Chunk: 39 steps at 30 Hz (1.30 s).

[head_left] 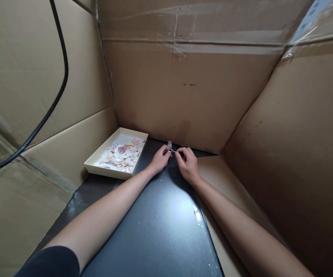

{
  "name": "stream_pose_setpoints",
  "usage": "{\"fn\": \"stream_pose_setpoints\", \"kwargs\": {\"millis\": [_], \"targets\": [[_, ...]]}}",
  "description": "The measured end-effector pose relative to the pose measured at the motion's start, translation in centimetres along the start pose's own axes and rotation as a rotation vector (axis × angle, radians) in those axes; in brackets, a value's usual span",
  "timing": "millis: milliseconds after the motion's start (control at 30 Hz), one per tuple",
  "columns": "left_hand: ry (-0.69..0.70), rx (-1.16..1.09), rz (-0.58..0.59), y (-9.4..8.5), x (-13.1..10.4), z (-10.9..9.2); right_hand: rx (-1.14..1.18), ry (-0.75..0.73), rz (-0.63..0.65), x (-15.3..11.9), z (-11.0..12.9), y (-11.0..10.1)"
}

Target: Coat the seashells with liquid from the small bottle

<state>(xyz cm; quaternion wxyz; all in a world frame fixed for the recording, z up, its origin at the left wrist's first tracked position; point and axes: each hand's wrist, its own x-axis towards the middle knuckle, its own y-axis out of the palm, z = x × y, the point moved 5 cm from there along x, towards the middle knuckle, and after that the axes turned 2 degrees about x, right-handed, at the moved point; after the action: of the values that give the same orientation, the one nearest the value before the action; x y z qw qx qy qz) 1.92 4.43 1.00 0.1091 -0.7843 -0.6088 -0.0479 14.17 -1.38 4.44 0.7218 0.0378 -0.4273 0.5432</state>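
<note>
My left hand point(160, 159) and my right hand point(188, 165) come close together over the far end of the dark table. Both are closed in a pinch, fingertips facing each other. Between them stretches a small thin pale piece point(173, 151), too small to name, and each hand grips one end of it. Just behind my left fingertips stands a small clear bottle point(169, 144), its lower part hidden by the fingers. To the left of my left hand lies a cream tray point(108, 174) holding several seashells point(122, 152), white and purplish.
Cardboard walls point(166, 88) enclose the table point(154, 231) at the back and both sides. A black cable point(64, 73) hangs at the upper left. Along the right edge of the dark surface lies a flat cardboard sheet point(215, 173).
</note>
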Motion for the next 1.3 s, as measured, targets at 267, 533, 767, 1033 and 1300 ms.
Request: {"fn": "stream_pose_setpoints", "kwargs": {"millis": [267,533,767,1033,1300], "targets": [[-0.016,-0.01,0.01,0.04,0.0,0.01,-0.006,-0.006,0.009,-0.03,-0.18,0.13],[-0.031,-0.026,0.007,0.04,0.05,0.2,-0.003,-0.008,-0.019,0.15,-0.44,-0.13],[-0.048,-0.042,-0.002,-0.1,0.13,0.42,0.019,-0.044,-0.047,0.04,0.15,-0.31],[-0.083,-0.056,0.019,-0.04,-0.02,-0.05,0.021,-0.048,-0.02,-0.09,0.26,-0.04],[-0.067,-0.092,0.017,0.01,0.01,0.11,0.018,-0.048,-0.021,-0.08,0.35,-0.15]]}}
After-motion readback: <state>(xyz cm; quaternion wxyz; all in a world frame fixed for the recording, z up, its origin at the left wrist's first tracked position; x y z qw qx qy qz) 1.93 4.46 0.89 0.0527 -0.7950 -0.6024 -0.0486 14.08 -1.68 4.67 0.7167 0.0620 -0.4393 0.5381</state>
